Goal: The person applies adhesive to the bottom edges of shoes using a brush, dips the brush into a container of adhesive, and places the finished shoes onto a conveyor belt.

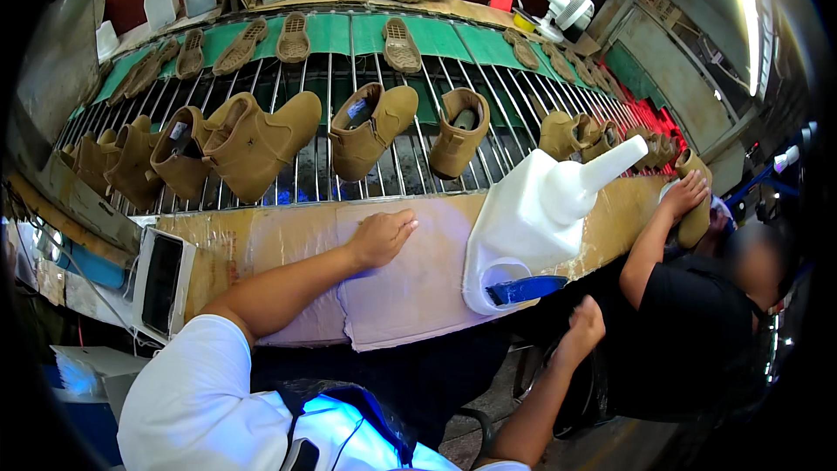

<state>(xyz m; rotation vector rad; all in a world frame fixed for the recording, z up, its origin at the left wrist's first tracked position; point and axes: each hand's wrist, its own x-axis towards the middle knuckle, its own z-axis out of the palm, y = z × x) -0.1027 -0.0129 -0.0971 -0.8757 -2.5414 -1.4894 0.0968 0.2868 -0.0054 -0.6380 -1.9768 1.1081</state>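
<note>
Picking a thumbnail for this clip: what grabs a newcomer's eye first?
Probably the big white container with the long spout, right of centre on the cardboard, a blue tool lying across the round cup at its near end. Next, the tan boots lined up across the middle, with loose shoe soles in a row behind them.

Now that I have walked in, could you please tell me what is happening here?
The person's curled left hand is over the cardboard, and the right hand is near the white plastic bottle; neither visibly holds anything. Tan ankle boots stand on the metal rack. At right, a co-worker's hand holds a tan boot.
</note>
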